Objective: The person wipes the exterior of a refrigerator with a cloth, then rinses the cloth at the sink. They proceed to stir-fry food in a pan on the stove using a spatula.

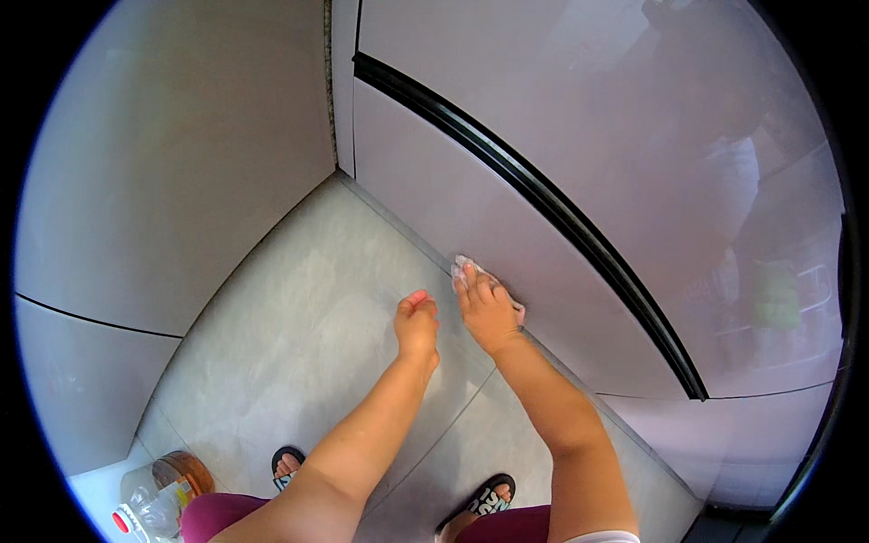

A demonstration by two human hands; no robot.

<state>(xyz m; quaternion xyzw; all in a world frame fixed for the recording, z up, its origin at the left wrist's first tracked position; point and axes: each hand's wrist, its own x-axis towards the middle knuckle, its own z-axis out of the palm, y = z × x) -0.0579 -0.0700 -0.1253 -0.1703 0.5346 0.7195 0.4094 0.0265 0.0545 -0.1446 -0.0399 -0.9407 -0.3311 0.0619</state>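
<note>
My right hand (489, 312) presses a crumpled whitish-pink cloth (466, 264) against the bottom of a glossy pale cabinet front (543, 281), just above the floor line. The fingers lie over the cloth, which shows beyond the fingertips and beside the palm. My left hand (417, 326) hovers to the left of it, over the grey tiles, with its fingers curled in and nothing seen in them. It touches neither the cloth nor the cabinet.
A long black handle strip (534, 195) crosses the cabinet front. Another pale cabinet (181, 163) stands on the left, meeting it in a corner. A clear plastic bottle (154, 502) with a red cap and amber liquid sits by my knee. My sandalled feet (493, 498) rest on the tiled floor (299, 299).
</note>
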